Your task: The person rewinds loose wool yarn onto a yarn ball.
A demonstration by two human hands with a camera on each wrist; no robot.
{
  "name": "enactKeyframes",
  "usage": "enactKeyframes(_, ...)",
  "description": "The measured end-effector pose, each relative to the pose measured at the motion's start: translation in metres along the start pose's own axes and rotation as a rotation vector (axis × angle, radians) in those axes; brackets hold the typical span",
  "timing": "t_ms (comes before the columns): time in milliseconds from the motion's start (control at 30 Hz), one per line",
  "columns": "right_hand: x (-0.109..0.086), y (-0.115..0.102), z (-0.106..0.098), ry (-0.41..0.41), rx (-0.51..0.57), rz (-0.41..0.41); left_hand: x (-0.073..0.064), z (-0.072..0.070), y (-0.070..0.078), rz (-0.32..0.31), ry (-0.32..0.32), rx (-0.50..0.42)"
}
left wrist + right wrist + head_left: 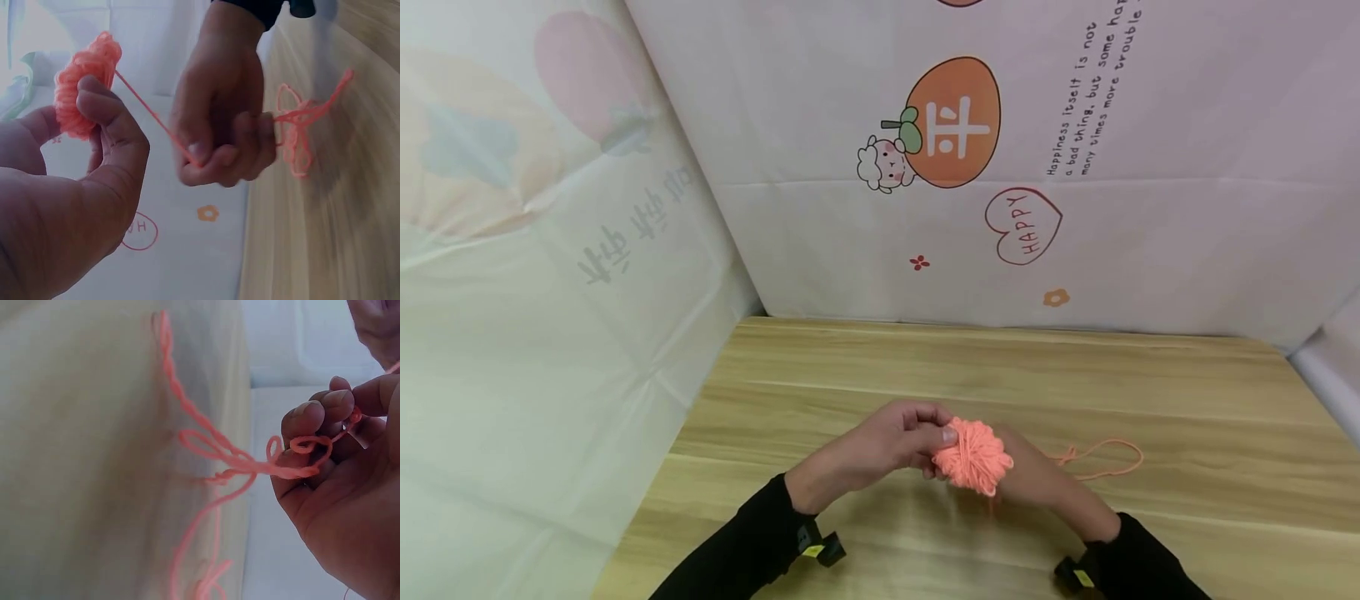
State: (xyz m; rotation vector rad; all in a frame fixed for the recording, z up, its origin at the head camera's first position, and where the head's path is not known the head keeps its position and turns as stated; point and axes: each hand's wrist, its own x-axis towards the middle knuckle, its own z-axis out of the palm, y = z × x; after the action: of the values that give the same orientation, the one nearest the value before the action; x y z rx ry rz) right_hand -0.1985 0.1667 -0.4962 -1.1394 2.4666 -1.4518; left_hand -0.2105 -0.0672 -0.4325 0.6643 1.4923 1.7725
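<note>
In the head view my left hand (pixel 898 446) pinches a bundle of coral-pink yarn (pixel 977 458) between thumb and fingers. The bundle is wound in loops, with strands wrapped across its middle. My right hand (pixel 222 119) is mostly hidden behind the bundle in the head view. The left wrist view shows it pinching a taut strand (pixel 156 117) that runs from the bundle to its thumb and forefinger. Loose, tangled yarn (pixel 256 467) trails from the curled fingers of the right hand in the right wrist view.
A loose loop of the yarn (pixel 1142 456) shows beyond the right forearm, at the wooden table (pixel 850 367). White printed cloth (pixel 820 250) stands behind the table, and another white sheet (pixel 550 375) hangs along the left. Each wrist wears a small black camera (pixel 830 550).
</note>
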Motion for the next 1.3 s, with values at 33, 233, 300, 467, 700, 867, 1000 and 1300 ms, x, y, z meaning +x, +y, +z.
enactKeyframes(33, 0.004, 0.0, -0.003, -0.018, 0.056, -0.011, 0.0, 0.0, -0.001, -0.013, -0.012, 0.007)
enactKeyframes(233, 0.015, -0.01, -0.022, -0.001, 0.139, 0.065, -0.001, -0.007, -0.014, -0.078, -0.076, 0.063)
enactKeyframes(300, 0.016, -0.014, -0.027, 0.011, 0.133, 0.073, -0.001, -0.011, -0.019, -0.084, -0.092, 0.094)
enactKeyframes(467, 0.016, -0.021, -0.032, 0.01, 0.16, 0.07, -0.002, -0.018, -0.031, -0.117, -0.05, 0.174)
enactKeyframes(700, 0.012, -0.022, -0.036, 0.022, 0.17, 0.094, -0.003, -0.021, -0.036, -0.149, 0.071, 0.271)
enactKeyframes(867, 0.01, -0.025, -0.038, 0.03, 0.188, 0.088, -0.004, -0.024, -0.039, -0.155, 0.124, 0.303)
enactKeyframes(1000, 0.007, -0.029, -0.037, 0.035, 0.167, 0.061, -0.005, -0.025, -0.043, -0.17, 0.216, 0.339)
enactKeyframes(1300, -0.001, -0.041, -0.028, 0.018, 0.159, 0.021, 0.003, -0.034, -0.047, -0.134, 0.401, 0.261)
